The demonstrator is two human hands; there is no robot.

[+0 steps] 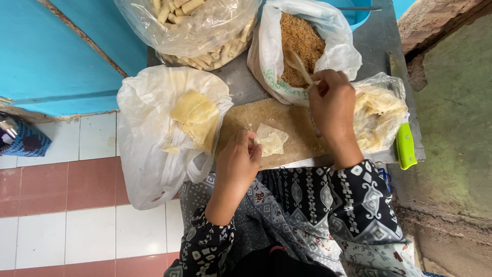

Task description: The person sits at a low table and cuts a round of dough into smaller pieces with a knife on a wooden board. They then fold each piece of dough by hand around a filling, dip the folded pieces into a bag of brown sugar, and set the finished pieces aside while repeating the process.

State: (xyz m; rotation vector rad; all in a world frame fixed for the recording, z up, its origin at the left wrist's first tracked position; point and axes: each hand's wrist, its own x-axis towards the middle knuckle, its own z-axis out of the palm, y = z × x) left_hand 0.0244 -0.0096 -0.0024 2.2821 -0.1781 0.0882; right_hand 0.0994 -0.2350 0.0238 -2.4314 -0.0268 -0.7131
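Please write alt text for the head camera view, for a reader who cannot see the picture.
Seen from above, a person's left hand presses a thin pale wrapper on a wooden board, while the right hand holds a wooden spoon in a white bag of brown crumbly filling. Bags of wrappers and finished rolls lie around.

Board bare right of the wrapper under my hands; bags crowd left, rear and right.
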